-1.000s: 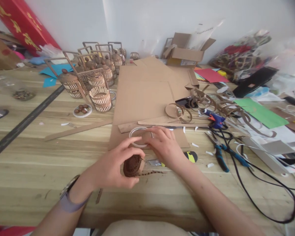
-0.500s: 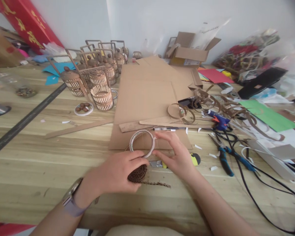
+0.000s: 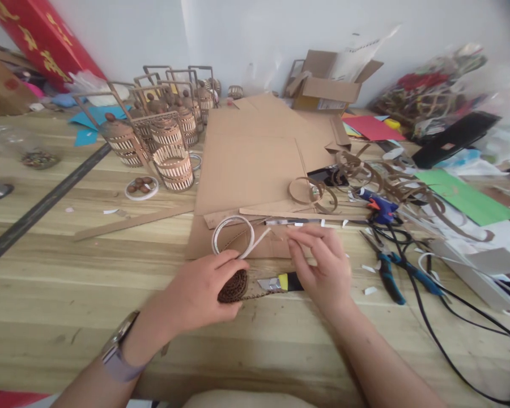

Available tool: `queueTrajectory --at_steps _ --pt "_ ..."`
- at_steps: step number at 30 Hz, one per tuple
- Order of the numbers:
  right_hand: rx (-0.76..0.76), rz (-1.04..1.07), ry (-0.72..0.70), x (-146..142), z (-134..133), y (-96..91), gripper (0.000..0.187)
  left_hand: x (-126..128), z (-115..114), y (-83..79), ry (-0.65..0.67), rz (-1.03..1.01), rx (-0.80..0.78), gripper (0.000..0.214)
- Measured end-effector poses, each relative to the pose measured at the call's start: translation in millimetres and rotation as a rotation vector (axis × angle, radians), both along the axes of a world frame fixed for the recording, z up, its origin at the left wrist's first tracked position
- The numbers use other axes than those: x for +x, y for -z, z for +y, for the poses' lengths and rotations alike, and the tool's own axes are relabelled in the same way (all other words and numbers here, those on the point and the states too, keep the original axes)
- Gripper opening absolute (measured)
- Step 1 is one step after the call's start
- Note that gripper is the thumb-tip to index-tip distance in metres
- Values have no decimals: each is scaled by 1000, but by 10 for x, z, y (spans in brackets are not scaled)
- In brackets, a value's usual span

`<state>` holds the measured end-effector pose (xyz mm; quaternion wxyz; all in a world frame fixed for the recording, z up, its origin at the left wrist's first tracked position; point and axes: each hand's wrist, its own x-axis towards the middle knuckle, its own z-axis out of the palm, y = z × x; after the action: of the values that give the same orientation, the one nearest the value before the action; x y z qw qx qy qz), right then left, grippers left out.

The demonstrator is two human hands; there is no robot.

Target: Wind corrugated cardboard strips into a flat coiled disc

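Observation:
My left hand point(image 3: 199, 289) is closed around a brown coiled roll of corrugated strip point(image 3: 233, 286) and also holds a white tape ring point(image 3: 233, 236) upright against its fingertips. My right hand point(image 3: 323, 263) pinches the free end of the white tape point(image 3: 261, 238), pulled out to the right of the ring. A yellow-and-black utility knife point(image 3: 280, 281) lies on the wooden table between my two hands. A loose tail of the brown strip trails toward the knife.
Flat cardboard sheets point(image 3: 255, 164) lie ahead. Several small cardboard lanterns point(image 3: 161, 136) stand at back left, beside a lid of brown beads point(image 3: 141, 187). A blue glue gun point(image 3: 378, 207), blue pliers point(image 3: 385, 269), black cables and curled brown strips sit right. An open box point(image 3: 327, 88) stands at the back.
My right hand moved from the tape ring to the right, drawing a length of white tape off it. The ring shifted left with my left hand. The knife came into view.

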<state>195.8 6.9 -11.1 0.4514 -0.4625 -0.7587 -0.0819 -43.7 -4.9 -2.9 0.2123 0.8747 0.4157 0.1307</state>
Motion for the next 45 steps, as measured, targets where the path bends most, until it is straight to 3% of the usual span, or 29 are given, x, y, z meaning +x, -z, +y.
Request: queueTrajectory --at_steps 7,17,25,32,40,45 --pt "138 -298 -20 -111 -51 44 24 80 -38 -2 78 107 -4 48" --pt "41 -416 -44 -114 -38 41 18 121 -62 -12 61 129 8 41" --pt "-314 -15 -116 -121 -4 21 13 124 -118 -5 52 -82 2 47" --pt "-476 320 -159 -145 62 42 11 129 -110 -79 18 -209 -58 47" --pt "-465 370 -189 -164 54 12 11 93 -95 -115 22 -335 -215 53" --pt "-567 477 -269 -171 38 4 12 70 -105 -139 45 -384 -285 54"
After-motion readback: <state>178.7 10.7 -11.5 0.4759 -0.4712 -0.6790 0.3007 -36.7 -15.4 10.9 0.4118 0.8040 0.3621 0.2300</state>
